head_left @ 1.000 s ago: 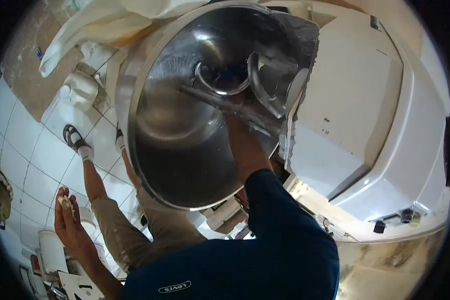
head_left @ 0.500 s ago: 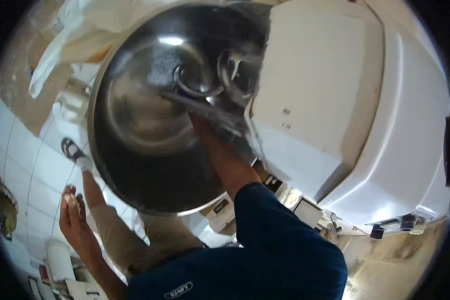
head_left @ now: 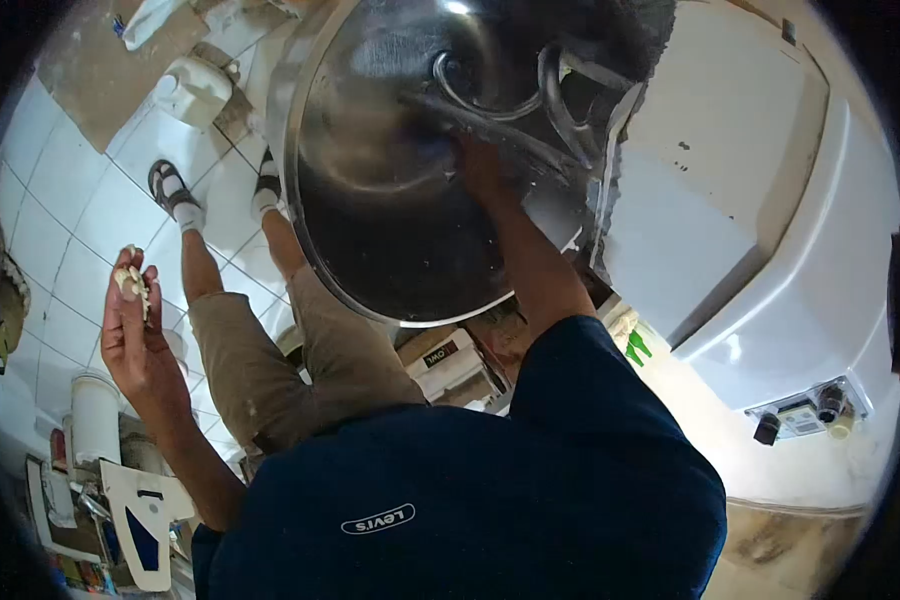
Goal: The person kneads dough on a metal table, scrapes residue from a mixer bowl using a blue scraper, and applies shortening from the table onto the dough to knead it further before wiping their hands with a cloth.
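Note:
My left hand [head_left: 142, 345] is raised off to the left of the bowl, palm up, its fingers curled around pale, crumbly scraps of dough [head_left: 130, 283]. Some of the dough sticks to the fingertips. My right hand [head_left: 480, 165] reaches down inside a large, shiny metal mixing bowl [head_left: 370, 235]. It is close to the curved metal dough hook [head_left: 500, 108] and a straight bar beside it. Shadow and blur hide the right fingers, so their grip cannot be made out. Small pale specks dot the bowl's inner wall.
The white mixer body [head_left: 710, 190] stands right of the bowl, with control knobs [head_left: 830, 402] at its lower corner. A white plastic jug [head_left: 192, 92] sits on the tiled floor beyond my feet. Lower left are a white bucket [head_left: 95, 418] and cluttered items.
The view has tilted, so the bowl and mixer appear higher and farther right. My right hand stays inside the bowl; my left hand still holds the dough scraps.

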Demonstrator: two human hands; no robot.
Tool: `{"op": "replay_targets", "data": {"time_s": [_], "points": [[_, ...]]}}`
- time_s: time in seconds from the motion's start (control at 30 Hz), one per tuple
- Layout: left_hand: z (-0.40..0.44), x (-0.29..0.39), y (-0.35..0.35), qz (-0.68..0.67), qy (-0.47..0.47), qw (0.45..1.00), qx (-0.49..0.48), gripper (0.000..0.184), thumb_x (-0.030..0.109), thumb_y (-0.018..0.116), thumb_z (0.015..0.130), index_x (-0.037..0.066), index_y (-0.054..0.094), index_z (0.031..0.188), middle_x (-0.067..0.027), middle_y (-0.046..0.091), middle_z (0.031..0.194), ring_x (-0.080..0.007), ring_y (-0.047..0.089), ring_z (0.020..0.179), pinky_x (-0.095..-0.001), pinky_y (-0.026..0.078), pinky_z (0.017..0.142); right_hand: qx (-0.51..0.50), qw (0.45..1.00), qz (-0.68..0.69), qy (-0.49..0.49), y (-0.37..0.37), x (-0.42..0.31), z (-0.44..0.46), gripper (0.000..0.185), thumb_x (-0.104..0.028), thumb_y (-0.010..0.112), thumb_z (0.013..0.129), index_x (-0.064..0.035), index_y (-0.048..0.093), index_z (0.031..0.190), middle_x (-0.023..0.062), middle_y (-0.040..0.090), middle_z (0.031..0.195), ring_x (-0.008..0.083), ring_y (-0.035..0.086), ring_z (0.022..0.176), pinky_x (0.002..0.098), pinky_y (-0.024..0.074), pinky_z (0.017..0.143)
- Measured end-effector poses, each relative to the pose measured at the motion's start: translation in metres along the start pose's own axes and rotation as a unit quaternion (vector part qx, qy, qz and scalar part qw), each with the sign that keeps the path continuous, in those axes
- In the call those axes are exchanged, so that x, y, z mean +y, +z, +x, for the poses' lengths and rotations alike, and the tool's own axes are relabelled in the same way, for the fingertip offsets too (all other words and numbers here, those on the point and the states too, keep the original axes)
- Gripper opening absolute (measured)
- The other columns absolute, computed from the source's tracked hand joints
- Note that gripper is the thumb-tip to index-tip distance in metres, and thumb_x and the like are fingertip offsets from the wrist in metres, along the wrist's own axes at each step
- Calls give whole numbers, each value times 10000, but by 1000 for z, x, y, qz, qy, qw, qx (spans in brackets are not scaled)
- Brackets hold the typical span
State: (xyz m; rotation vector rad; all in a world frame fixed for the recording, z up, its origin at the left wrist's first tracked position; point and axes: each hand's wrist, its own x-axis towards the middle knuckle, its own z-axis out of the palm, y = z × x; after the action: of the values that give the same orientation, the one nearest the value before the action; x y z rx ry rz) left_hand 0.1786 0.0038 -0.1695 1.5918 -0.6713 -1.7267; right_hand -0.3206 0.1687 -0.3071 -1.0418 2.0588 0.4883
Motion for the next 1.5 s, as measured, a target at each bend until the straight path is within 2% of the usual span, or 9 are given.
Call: {"op": "replay_targets", "data": {"time_s": [0.1,0.23,0.5,0.67,0.97,1.1,1.17,1.27,1.5], "points": [[1,-11,-5,-15,-20,1000,15,392,159,504,1048,-51,543,1377,-192,577,1389,-245,558,1299,-361,442,1115,80,958,-274,-36,-7,32,-10,340,-270,610,954,-82,650,1235,216,660,1198,311,625,1118,457,473,968],[-2,-17,-2,-22,-63,997,46,377,159,532,1039,-39,565,1358,-178,603,1356,-216,614,1209,-332,491,1066,222,955,-180,-74,26,74,29,269,-185,540,957,-94,678,1168,204,664,1161,304,626,1114,442,481,968],[-1,-16,-11,-22,-41,998,51,388,156,534,1035,-38,555,1370,-193,593,1367,-234,607,1231,-360,469,1097,38,974,-153,-163,16,29,35,296,-195,452,1006,-73,622,1215,191,646,1189,394,613,1109,503,470,997],[1,-13,-36,-14,-26,998,48,414,130,507,1036,-66,509,1400,-220,572,1383,-244,594,1253,-346,459,1107,164,858,-304,-380,19,32,27,172,-42,561,874,-86,672,998,181,686,975,344,671,938,448,540,858],[0,12,-51,-11,0,1000,13,423,157,511,1044,-73,507,1398,-224,569,1379,-224,603,1233,-332,465,1097,-230,911,-339,-36,21,11,64,347,-278,602,922,-100,667,1212,164,683,1220,358,654,1100,486,501,974],[4,10,-63,-30,-40,998,38,397,151,528,1041,-49,536,1383,-185,598,1356,-200,614,1206,-316,477,1072,-203,976,55,-47,-32,-33,-20,440,-326,613,908,-35,641,1237,220,675,1214,380,645,1126,501,492,978],[11,2,-74,-38,-56,997,46,393,151,538,1040,-43,540,1381,-174,607,1346,-192,621,1189,-308,481,1064,-144,898,412,58,-6,8,-35,494,-355,612,913,5,623,1251,244,663,1225,386,636,1145,502,484,992],[15,11,-67,-35,-74,994,65,407,134,488,1058,-77,486,1406,-197,560,1388,-207,571,1254,-312,458,1102,51,982,112,142,29,71,-36,473,-324,602,921,66,634,1187,275,670,1183,403,644,1131,486,495,982],[26,12,-44,-1,-81,995,51,438,171,484,1066,-94,463,1415,-216,530,1415,-233,526,1316,-345,414,1157,227,894,-1,388,-29,-24,-65,355,-229,550,923,92,679,997,302,691,1060,412,673,1073,459,527,943]]}}
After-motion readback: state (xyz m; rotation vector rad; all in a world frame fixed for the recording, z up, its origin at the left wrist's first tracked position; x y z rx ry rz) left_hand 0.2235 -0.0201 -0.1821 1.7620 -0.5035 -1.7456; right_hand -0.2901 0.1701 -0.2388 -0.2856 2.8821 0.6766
